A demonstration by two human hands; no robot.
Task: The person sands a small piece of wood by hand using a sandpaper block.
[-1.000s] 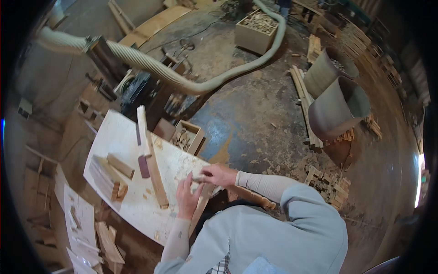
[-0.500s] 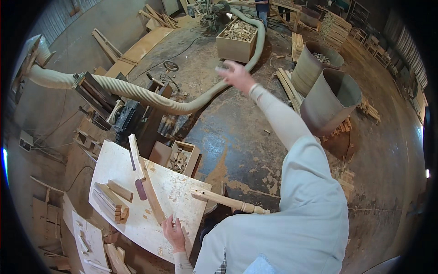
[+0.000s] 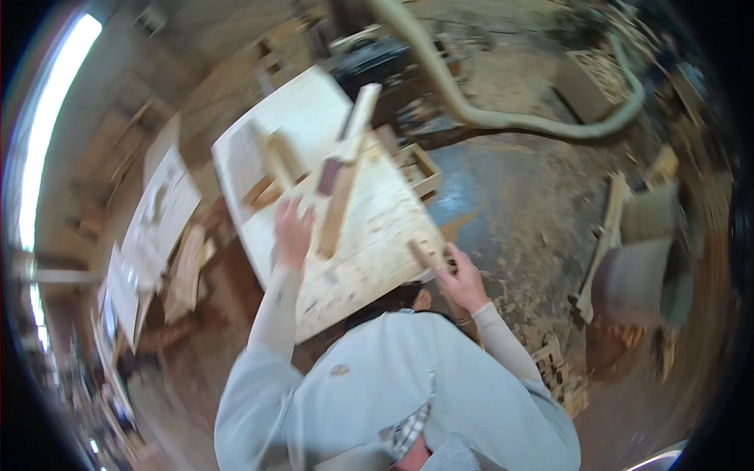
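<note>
My right hand (image 3: 466, 281) is closed around a turned wooden leg (image 3: 425, 254) at the near right edge of the white-topped workbench (image 3: 369, 243). Its far end pokes out over the bench top, and the hand covers part of the rest. My left hand (image 3: 292, 234) is over the bench's left side, fingers apart and somewhat blurred, with nothing seen in it. Just beyond it lie several short wood pieces (image 3: 276, 161). Between the hands a long wooden bar (image 3: 340, 206) lies slantwise, with a dark reddish block (image 3: 330, 176) against its side.
A wooden box of offcuts (image 3: 425, 171) stands past the bench's right edge. The ribbed hose (image 3: 503, 121) curves across the floor to a bigger scrap box (image 3: 585, 86). Large drums (image 3: 644, 282) stand at right. Pale boards (image 3: 161, 208) lean at left, and a dark machine (image 3: 373, 63) is behind the bench.
The view has swung left. My right hand has come down from its outstretched reach onto the turned leg. My left hand has left the bar's near end and moved toward the short pieces.
</note>
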